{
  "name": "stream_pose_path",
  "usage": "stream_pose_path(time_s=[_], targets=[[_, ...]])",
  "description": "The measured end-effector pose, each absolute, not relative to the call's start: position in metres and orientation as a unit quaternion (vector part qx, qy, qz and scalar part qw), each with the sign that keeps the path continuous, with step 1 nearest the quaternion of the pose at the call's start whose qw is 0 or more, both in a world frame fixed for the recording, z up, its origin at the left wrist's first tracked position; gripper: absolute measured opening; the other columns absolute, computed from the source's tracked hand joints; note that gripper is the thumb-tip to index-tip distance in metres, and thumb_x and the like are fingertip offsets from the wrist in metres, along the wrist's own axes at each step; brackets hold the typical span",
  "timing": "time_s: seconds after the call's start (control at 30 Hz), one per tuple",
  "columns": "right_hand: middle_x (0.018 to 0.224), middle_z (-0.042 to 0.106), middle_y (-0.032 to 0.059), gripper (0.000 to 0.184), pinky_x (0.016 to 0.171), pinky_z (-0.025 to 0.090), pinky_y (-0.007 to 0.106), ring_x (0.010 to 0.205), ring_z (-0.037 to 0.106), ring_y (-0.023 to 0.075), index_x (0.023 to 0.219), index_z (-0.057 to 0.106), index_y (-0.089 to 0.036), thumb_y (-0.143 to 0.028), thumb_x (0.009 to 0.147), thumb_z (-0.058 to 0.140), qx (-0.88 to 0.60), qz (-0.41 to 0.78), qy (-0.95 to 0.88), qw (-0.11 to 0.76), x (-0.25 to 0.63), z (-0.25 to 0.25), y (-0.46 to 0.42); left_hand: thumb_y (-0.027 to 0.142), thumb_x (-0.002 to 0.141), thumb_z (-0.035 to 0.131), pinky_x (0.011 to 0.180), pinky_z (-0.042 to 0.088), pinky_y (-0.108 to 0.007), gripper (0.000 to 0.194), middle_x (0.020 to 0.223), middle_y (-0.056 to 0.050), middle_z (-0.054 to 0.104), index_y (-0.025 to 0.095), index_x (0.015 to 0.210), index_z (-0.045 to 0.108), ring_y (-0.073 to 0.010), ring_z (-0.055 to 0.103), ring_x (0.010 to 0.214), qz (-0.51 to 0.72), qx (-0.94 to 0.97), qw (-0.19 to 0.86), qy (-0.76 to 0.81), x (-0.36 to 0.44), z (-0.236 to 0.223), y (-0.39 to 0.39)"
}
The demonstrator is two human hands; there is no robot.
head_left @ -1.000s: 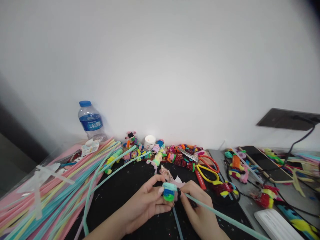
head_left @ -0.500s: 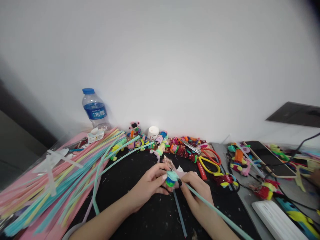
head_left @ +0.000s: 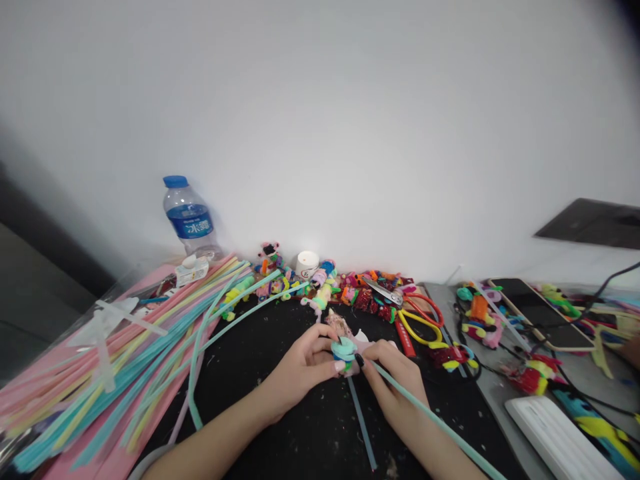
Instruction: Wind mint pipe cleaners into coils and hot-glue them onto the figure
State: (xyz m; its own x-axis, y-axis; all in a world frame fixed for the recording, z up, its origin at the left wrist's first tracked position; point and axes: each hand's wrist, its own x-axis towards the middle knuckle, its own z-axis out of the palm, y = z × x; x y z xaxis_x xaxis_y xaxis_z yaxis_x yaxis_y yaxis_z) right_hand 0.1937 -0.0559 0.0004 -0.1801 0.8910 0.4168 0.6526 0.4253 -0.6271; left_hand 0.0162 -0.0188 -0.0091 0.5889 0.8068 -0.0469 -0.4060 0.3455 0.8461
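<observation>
My left hand (head_left: 300, 370) is closed around a small coiled pipe-cleaner roll (head_left: 344, 349), teal on top with green below. My right hand (head_left: 395, 383) pinches a long teal pipe cleaner (head_left: 440, 427) where it meets the roll; the stem runs off to the lower right. Both hands hover over a black mat (head_left: 260, 373) at the table's middle. Behind the roll lies a small pinkish fuzzy piece (head_left: 337, 325).
A big sheaf of pink, yellow and teal pipe cleaners (head_left: 100, 373) covers the left. A water bottle (head_left: 189, 218) and a white jar (head_left: 307, 263) stand at the wall, with several small pipe-cleaner figures (head_left: 320, 287). Scissors (head_left: 410, 313), a phone (head_left: 543, 313) and cables lie right.
The roll has turned in my fingers, its teal top now facing up. Both hands sit slightly higher in view as the camera tilted down and right.
</observation>
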Motion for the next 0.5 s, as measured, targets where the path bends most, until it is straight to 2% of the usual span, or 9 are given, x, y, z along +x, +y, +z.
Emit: stream_pose_path(time_s=[0.2, 0.33, 0.4, 0.47, 0.5], targets=[[0.078, 0.060, 0.0034, 0.012, 0.066, 0.043, 0.027, 0.071, 0.057, 0.0167, 0.083, 0.057, -0.020, -0.014, 0.083, 0.046, -0.517, 0.151, -0.773, 0.335, 0.195, 0.010, -0.057, 0.013, 0.073, 0.065, 0.070, 0.042, -0.024, 0.025, 0.087, -0.001, 0.063, 0.019, 0.089, 0.046, -0.0119, 0.057, 0.077, 0.414, 0.437, 0.758, 0.252, 0.015, -0.014, -0.015], [0.091, 0.063, 0.0052, 0.023, 0.070, 0.044, 0.028, 0.081, 0.060, 0.0197, 0.097, 0.056, -0.021, -0.013, 0.075, 0.049, -0.605, 0.054, -0.747, 0.271, 0.212, 0.017, -0.048, 0.013, 0.075, 0.064, 0.075, 0.041, -0.026, 0.026, 0.087, 0.000, 0.063, 0.020, 0.091, 0.045, -0.0120, 0.057, 0.080, 0.445, 0.433, 0.729, 0.287, 0.013, -0.012, -0.012], [0.089, 0.064, 0.0061, 0.017, 0.067, 0.044, 0.029, 0.082, 0.061, 0.0230, 0.091, 0.058, -0.021, -0.018, 0.077, 0.050, -0.710, -0.021, -0.674, 0.203, 0.225, 0.018, -0.043, 0.014, 0.075, 0.064, 0.076, 0.041, -0.026, 0.026, 0.089, 0.000, 0.064, 0.021, 0.091, 0.045, -0.0126, 0.057, 0.082, 0.450, 0.430, 0.724, 0.298, 0.012, -0.010, -0.012], [0.081, 0.067, 0.0062, 0.010, 0.059, 0.042, 0.029, 0.076, 0.063, 0.0243, 0.082, 0.059, -0.021, -0.024, 0.078, 0.051, -0.768, -0.019, -0.630, 0.116, 0.238, 0.018, -0.039, 0.015, 0.075, 0.063, 0.076, 0.041, -0.026, 0.026, 0.093, -0.002, 0.064, 0.021, 0.092, 0.044, -0.0135, 0.058, 0.084, 0.448, 0.431, 0.722, 0.302, 0.012, -0.010, -0.012], [0.078, 0.067, 0.0069, 0.009, 0.056, 0.040, 0.028, 0.072, 0.064, 0.0248, 0.079, 0.059, -0.020, -0.023, 0.078, 0.051, -0.776, -0.019, -0.622, 0.106, 0.244, 0.017, -0.037, 0.016, 0.075, 0.063, 0.076, 0.042, -0.026, 0.026, 0.094, -0.002, 0.065, 0.021, 0.092, 0.044, -0.0141, 0.059, 0.084, 0.446, 0.433, 0.722, 0.303, 0.012, -0.010, -0.012]])
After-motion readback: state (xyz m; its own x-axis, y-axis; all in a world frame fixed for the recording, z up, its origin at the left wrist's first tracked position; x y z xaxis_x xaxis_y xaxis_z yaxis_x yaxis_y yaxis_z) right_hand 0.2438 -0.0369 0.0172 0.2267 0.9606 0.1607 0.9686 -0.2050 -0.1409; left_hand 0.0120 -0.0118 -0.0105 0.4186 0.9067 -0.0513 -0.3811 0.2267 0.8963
